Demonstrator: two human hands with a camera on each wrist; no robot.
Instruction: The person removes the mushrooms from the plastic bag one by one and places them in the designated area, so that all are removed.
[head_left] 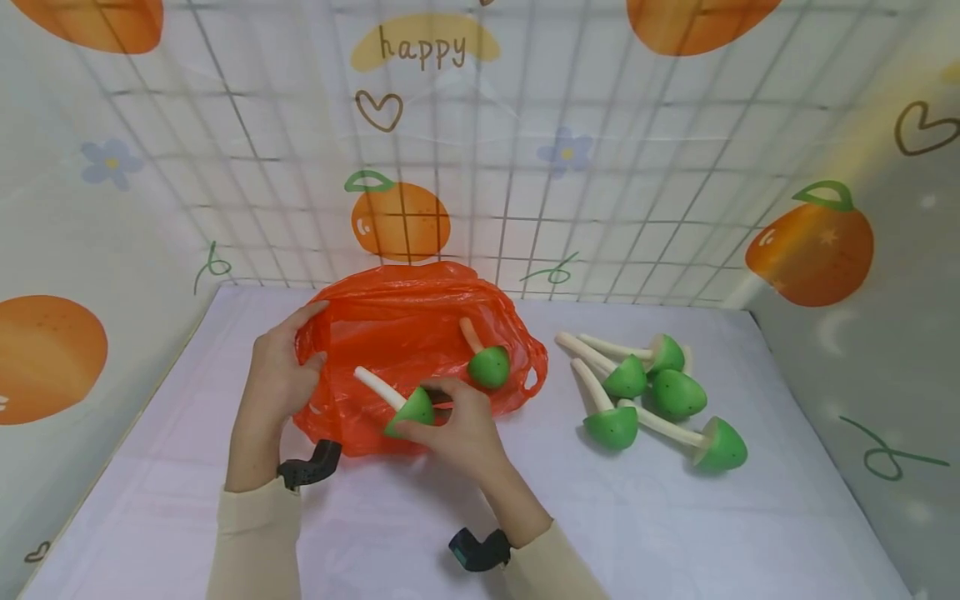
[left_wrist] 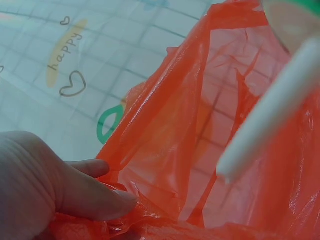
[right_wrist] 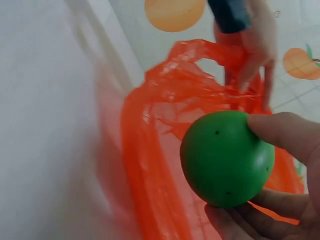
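A red plastic bag [head_left: 397,333] lies spread with its mouth toward me. My left hand [head_left: 279,371] grips the bag's left edge, thumb and fingers pinching the film, as the left wrist view also shows. Between the thumb and fingers of my right hand [head_left: 463,425] is a toy mushroom [head_left: 414,410] with a green cap and white stem. It is held by the cap at the bag's mouth, stem pointing up and left; dark dots mark its cap [right_wrist: 227,159] in the right wrist view. Another green-capped mushroom [head_left: 489,367] is in the right part of the bag.
Several more green-capped mushrooms [head_left: 611,427] lie in a loose group on the white tabletop [head_left: 645,533], right of the bag. A wire grid [head_left: 495,167] behind a printed cloth stands at the back. Dark cameras [head_left: 480,550] are strapped to both wrists.
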